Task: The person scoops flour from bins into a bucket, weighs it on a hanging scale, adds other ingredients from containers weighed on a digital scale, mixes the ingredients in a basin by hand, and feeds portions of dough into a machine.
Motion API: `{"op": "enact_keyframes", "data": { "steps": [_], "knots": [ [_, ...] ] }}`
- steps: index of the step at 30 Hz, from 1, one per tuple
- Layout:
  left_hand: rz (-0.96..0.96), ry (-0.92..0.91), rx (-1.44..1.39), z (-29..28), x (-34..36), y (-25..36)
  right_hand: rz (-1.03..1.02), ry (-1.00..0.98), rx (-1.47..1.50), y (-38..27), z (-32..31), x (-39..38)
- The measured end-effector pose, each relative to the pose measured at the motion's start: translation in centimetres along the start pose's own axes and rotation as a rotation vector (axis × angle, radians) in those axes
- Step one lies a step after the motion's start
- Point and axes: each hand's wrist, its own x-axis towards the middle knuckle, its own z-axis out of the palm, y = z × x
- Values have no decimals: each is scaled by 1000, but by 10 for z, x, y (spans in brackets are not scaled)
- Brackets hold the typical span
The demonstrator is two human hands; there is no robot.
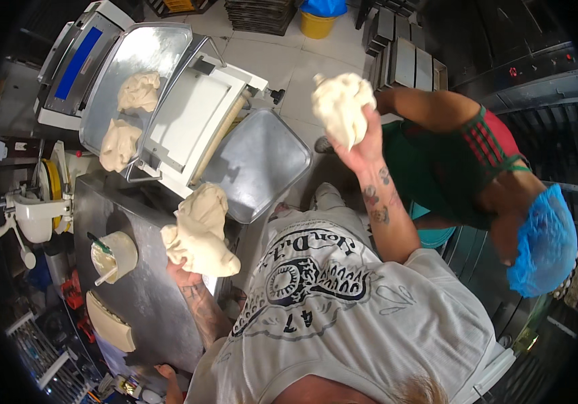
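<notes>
Up on the right, the right hand (pixel 363 145) is raised and closed around a lump of dough (pixel 341 108), fingers wrapped round its lower end so the pale mass bulges above the fist. Lower and to the left, the left hand (pixel 182 273) grips a larger piece of dough (pixel 200 232) from beneath; that piece is stretched and folded, hanging over the near edge of a steel table (pixel 147 296). Both hands are shut on dough, and the two pieces are well apart.

On the table, just left of the larger piece, stands a small tub (pixel 115 254) with a utensil in it, and nearer still lies a pale curved scraper (pixel 108 322). Farther off, a dough machine (pixel 191 124) holds a slanted metal tray (pixel 137 60) on its left side with two more dough lumps (pixel 131 118) resting on it, one above the other. A second metal tray (pixel 257 161) sits on the machine's right, bare.

To the right, another person in a blue hair net (pixel 541 246) and a green and red shirt bends beside stacked baking tins (pixel 407 64). At the far end a yellow bucket (pixel 317 25) stands on the tiled floor.
</notes>
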Motion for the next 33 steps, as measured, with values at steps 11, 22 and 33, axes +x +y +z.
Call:
{"op": "enact_keyframes", "data": {
  "steps": [11,22,33],
  "knots": [
    [274,65,-37,57,79,-26,-245,-40,-306,-120,-31,196],
    [440,418,-2,219,214,-92,-15,92,-589,-237,-142,439],
    [465,-155,-224,348,389,-156,196,-327,-1191,-234,-32,617]
  ]
}}
